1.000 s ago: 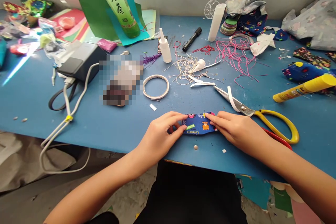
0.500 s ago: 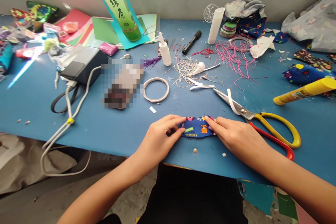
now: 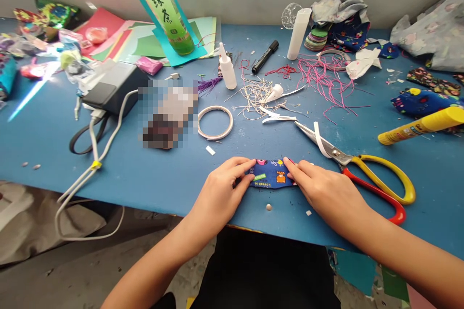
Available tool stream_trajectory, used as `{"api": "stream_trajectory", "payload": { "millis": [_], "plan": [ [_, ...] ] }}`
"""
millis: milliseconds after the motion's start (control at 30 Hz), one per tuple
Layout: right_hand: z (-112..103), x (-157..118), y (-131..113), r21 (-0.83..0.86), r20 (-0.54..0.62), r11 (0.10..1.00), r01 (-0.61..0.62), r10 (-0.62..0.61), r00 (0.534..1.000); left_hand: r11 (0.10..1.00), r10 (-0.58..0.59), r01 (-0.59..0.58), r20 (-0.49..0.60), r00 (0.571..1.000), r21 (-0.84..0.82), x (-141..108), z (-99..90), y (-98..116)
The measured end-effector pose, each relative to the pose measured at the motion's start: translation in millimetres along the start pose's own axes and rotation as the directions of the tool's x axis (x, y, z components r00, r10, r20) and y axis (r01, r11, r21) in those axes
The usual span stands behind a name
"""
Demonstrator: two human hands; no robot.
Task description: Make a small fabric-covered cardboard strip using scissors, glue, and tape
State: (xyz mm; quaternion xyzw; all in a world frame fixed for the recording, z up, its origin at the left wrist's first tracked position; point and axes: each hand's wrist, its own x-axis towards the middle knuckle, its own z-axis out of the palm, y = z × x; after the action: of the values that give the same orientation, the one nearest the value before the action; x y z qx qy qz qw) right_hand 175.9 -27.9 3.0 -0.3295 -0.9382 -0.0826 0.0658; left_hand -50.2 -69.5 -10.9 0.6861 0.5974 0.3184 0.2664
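A small piece of blue printed fabric (image 3: 270, 174) lies near the table's front edge, with cartoon figures and lettering on it. My left hand (image 3: 226, 183) pinches its left end between thumb and fingers. At the other end, my right hand (image 3: 321, 186) presses and grips the cloth with its fingers together; the thumb is mostly hidden. Just below the fabric sits a small round metallic piece (image 3: 268, 207). Scissors with one yellow and one red handle (image 3: 342, 157) lie beside my right hand, a white strip across their blades.
Behind the fabric are a roll of tape (image 3: 215, 122), a white squeeze bottle (image 3: 227, 70), a black marker (image 3: 265, 57) and tangled pink cords (image 3: 322, 77). A yellow glue stick (image 3: 416, 127) stands tilted at right. A black box with white cables (image 3: 114, 84) and a green tea bottle (image 3: 170, 14) are at left.
Both hands keep hold of the fabric. The right fingers have shifted very slightly along its top edge; the view has moved a little, and the other things stay where they were.
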Motion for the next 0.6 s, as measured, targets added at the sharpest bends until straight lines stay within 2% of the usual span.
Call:
{"api": "stream_trajectory", "payload": {
  "millis": [167, 267, 333, 400, 433, 500, 600],
  "plan": [
    [2.5, -2.1, 0.5, -0.079, 0.027, 0.993, -0.090, 0.093, 0.995, 0.984, 0.043, -0.037, -0.028, 0.999, 0.174, -3.3, 1.0, -0.8],
    [2.0, -3.8, 9.8, -0.046, 0.039, 0.993, -0.108, 0.110, 0.993, 0.964, 0.079, -0.061, -0.060, 0.995, 0.258, -7.0, 0.0, -4.9],
    [-2.1, -3.5, 15.7, -0.018, -0.001, 0.994, -0.107, 0.107, 0.994, 0.947, 0.154, -0.118, -0.099, 0.983, 0.299, -10.1, -0.4, -4.9],
    [-6.9, -2.2, 16.1, -0.015, -0.094, 0.998, -0.064, 0.062, 0.994, 0.904, 0.265, -0.202, -0.124, 0.956, 0.377, -13.6, 1.1, -0.8],
    [-8.4, -1.5, 13.3, -0.018, -0.139, 1.000, -0.016, 0.013, 0.990, 0.867, 0.328, -0.258, -0.099, 0.939, 0.426, -15.3, 2.9, 2.5],
    [-7.8, -0.9, 2.7, -0.009, -0.175, 0.994, 0.112, -0.112, 0.978, 0.772, 0.429, -0.395, 0.050, 0.902, 0.498, -18.1, 8.0, 9.8],
    [0.7, -2.2, -15.3, 0.038, -0.122, 0.981, 0.188, -0.182, 0.976, 0.681, 0.449, -0.510, 0.251, 0.857, 0.526, -19.8, 15.6, 16.3]
  ]
}}
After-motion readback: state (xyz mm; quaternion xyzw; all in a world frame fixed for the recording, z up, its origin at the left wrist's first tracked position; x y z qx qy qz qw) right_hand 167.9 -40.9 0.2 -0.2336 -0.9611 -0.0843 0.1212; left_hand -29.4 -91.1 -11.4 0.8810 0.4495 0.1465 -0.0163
